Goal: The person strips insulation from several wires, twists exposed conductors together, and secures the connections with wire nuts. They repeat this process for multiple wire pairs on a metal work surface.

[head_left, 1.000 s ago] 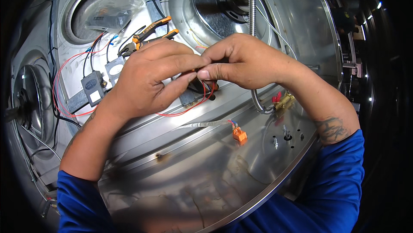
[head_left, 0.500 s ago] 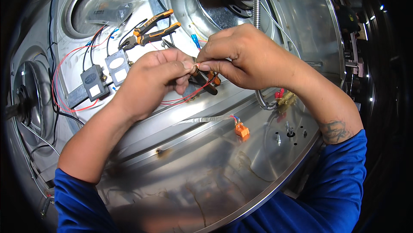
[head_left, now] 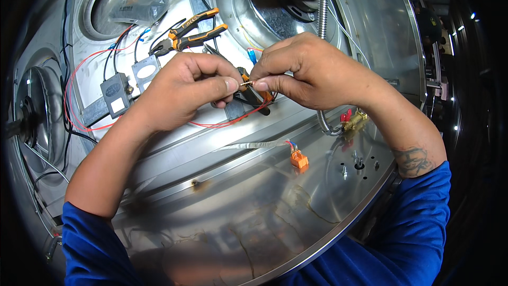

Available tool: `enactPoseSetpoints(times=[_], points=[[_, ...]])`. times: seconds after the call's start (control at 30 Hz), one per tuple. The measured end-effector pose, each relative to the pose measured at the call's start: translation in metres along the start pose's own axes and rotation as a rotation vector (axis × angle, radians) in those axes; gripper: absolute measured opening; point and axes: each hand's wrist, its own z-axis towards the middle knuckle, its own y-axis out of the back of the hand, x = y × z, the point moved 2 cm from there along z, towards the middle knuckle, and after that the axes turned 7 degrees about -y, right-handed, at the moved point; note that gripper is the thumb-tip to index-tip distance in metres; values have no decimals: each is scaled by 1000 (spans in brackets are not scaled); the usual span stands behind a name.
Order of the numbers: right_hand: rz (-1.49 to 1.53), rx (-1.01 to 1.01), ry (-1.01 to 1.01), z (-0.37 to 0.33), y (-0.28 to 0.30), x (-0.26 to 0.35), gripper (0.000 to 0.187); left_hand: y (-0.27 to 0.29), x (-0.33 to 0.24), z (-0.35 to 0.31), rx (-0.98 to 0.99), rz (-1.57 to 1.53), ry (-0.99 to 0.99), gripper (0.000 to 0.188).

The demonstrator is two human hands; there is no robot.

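Note:
My left hand [head_left: 196,88] and my right hand [head_left: 304,72] meet at the middle of the metal panel, thumbs and fingertips pinched. Between them runs a short thin wire [head_left: 246,83], its end copper-coloured. Whether a small terminal sits on it is hidden by my fingers. Red wires [head_left: 227,124] loop just below my hands. Under the fingertips lies a second tool with black and orange handles [head_left: 263,103], partly covered. Pliers [head_left: 193,33] with orange and black grips rest beyond my left hand. A blue wire connector [head_left: 252,55] is just beyond my right fingers.
Two grey boxes [head_left: 115,94] [head_left: 146,70] with wires stand at the left. A plastic bag [head_left: 145,0] lies over a round opening. A ribbed metal hose [head_left: 323,6] comes down beside my right hand, near a brass valve [head_left: 355,121]. An orange connector [head_left: 299,159] lies nearer.
My fingertips have drawn slightly apart, and the thin wire now shows between them. The whole view has shifted a little; the pliers and boxes lie as before.

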Motion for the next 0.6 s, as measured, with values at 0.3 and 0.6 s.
enactPoseSetpoints(times=[0.3, 0.6], points=[[-29, -15, 88, 0, -2, 0, 8, -6, 8, 3, -8, -324, 205, 20], [80, 43, -91, -1, -1, -1, 15, -11, 9, 3, -10, -154, 8, 21]])
